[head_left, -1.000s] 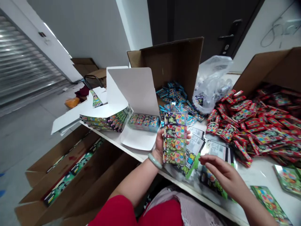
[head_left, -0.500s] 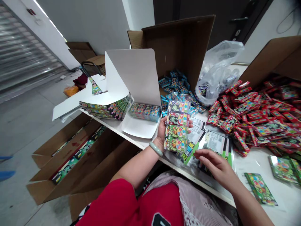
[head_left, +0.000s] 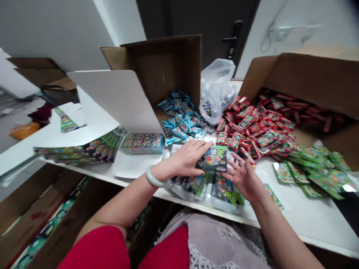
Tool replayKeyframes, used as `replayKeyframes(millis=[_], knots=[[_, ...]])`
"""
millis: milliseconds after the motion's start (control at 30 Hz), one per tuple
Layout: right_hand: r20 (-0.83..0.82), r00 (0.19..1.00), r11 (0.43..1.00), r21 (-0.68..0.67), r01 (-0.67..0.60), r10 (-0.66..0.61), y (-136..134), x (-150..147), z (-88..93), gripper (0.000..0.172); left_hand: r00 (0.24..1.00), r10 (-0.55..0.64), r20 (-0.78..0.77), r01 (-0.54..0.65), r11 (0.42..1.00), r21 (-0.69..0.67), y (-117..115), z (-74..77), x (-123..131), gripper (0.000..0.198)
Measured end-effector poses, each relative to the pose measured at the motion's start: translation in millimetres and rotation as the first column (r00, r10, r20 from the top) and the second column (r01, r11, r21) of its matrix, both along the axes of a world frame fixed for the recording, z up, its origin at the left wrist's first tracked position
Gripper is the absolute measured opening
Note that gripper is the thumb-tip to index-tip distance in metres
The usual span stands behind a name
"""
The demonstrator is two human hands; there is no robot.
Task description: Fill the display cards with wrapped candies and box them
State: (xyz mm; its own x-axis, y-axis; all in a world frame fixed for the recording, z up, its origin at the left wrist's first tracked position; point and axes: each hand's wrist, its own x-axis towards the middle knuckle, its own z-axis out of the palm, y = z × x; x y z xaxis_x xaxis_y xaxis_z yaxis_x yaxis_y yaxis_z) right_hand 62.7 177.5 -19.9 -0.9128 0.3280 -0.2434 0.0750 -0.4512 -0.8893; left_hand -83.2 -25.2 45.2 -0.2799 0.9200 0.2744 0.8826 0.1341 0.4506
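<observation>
My left hand (head_left: 187, 158), with a pale green bangle at the wrist, grips a black-and-green printed packet (head_left: 212, 160) from its left end. The fingers lie across the top edge and the thumb is below. At the packet's right end is my right hand (head_left: 244, 177), open with fingers spread, its fingertips at or very near the edge. Under both hands, more black-and-green printed packets (head_left: 224, 188) lie in clear plastic near the table's front edge. Whether the strip of small packs is behind the held packet is hidden.
An open white box (head_left: 143, 144) holds a row of small packs, left of my hands. Behind are blue packs (head_left: 182, 116), a clear bag (head_left: 215, 89) and red packs (head_left: 255, 127) spilling from a carton (head_left: 308, 71). Green packets (head_left: 316, 172) lie right; folded printed cartons (head_left: 81, 149) lie left.
My view has swung right. The clear-wrapped strip of four packs no longer shows; my left hand now grips a black-and-green packet. My right hand has turned palm-up with fingers spread.
</observation>
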Motion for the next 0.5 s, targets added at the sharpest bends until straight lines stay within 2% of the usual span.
replayKeyframes(millis=[67, 133, 200, 267, 333, 400, 467, 500], knots=[[0.079, 0.997, 0.99, -0.141, 0.005, 0.006, -6, -3, -3.0, 0.044, 0.981, -0.101, -0.167, 0.08, 0.989, -0.125, 13, 1.2, -3, 0.094], [0.125, 0.992, 0.966, -0.252, 0.058, -0.027, -14, -6, -7.4, 0.043, 0.946, -0.179, -0.271, 0.12, 0.968, -0.222, 25, 5.1, -4, 0.091], [0.111, 0.991, 0.933, -0.343, 0.107, -0.073, -19, -10, -11.9, 0.042, 0.912, -0.229, -0.341, 0.131, 0.949, -0.287, 33, 13.9, -4, 0.089], [0.059, 0.989, 0.901, -0.41, 0.145, -0.133, -20, -14, -15.1, 0.039, 0.888, -0.238, -0.393, 0.125, 0.948, -0.292, 36, 26.1, -4, 0.086], [0.033, 0.977, 0.863, -0.464, 0.201, -0.21, -16, -18, -16.5, 0.031, 0.884, -0.162, -0.438, 0.083, 0.978, -0.194, 31, 36.7, -6, 0.083], [0.057, 0.962, 0.812, -0.524, 0.258, -0.269, -10, -21, -17.1, 0.021, 0.911, 0.034, -0.41, -0.022, 0.999, 0.035, 22, 39.3, -14, 0.087], [0.092, 0.954, 0.769, -0.572, 0.286, -0.286, -7, -25, -17.8, 0.011, 0.959, 0.209, -0.192, -0.153, 0.951, 0.268, 13, 29.8, -24, 0.101], [0.1, 0.955, 0.756, -0.59, 0.284, -0.28, -6, -28, -18.3, 0.007, 0.974, 0.224, -0.016, -0.206, 0.919, 0.336, 11, 20.9, -30, 0.109]])
